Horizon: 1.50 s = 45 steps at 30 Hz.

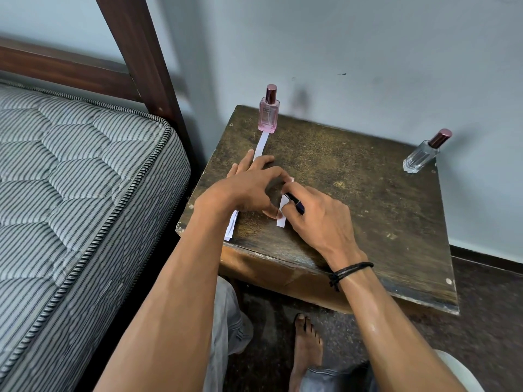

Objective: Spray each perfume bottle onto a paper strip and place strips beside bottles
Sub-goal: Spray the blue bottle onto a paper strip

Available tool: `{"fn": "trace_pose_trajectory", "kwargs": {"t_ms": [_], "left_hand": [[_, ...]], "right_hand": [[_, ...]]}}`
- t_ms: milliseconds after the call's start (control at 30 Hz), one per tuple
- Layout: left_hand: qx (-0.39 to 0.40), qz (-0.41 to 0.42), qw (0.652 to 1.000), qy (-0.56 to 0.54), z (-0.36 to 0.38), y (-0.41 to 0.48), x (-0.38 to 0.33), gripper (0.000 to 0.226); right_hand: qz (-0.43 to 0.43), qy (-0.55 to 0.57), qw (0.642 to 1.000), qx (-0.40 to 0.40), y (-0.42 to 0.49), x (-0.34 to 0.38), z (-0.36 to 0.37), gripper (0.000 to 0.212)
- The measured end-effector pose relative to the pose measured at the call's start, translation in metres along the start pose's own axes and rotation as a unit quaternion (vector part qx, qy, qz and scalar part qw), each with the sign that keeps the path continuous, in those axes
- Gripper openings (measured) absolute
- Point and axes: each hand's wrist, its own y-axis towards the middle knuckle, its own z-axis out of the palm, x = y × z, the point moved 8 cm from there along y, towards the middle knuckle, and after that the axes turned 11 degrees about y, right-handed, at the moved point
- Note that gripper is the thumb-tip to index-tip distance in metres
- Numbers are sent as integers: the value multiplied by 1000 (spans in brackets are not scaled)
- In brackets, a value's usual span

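Note:
A pink perfume bottle (268, 110) with a rose cap stands at the table's far left, and a white paper strip (260, 144) lies just in front of it. A clear perfume bottle (420, 156) with a dark rose cap stands at the far right. In the middle of the table lies another paper strip (282, 215). My left hand (249, 183) presses it down with thumb and fingertips. My right hand (317, 219) grips a dark pen (295, 203) with its tip on that strip. More strips (231, 226) lie under my left wrist at the table's edge.
The worn dark wooden table (368, 199) stands against a pale blue wall. A striped mattress (70, 179) on a dark wooden bed frame lies close on the left. My bare foot (307, 343) rests on the floor below the table's front edge.

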Motion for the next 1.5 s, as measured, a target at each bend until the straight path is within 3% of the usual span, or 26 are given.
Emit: {"fn": "trace_pose_trajectory", "kwargs": {"t_ms": [167, 1100, 1500], "left_hand": [[-3, 2, 1000, 1, 0, 1, 1, 77], [2, 7, 1000, 7, 1, 1, 0, 75], [9, 6, 1000, 11, 0, 0, 2, 76]], "right_hand": [[-3, 0, 1000, 2, 0, 0, 0, 28], [-16, -10, 1000, -5, 2, 3, 0, 16], [7, 37, 999, 18, 3, -1, -3, 26]]}}
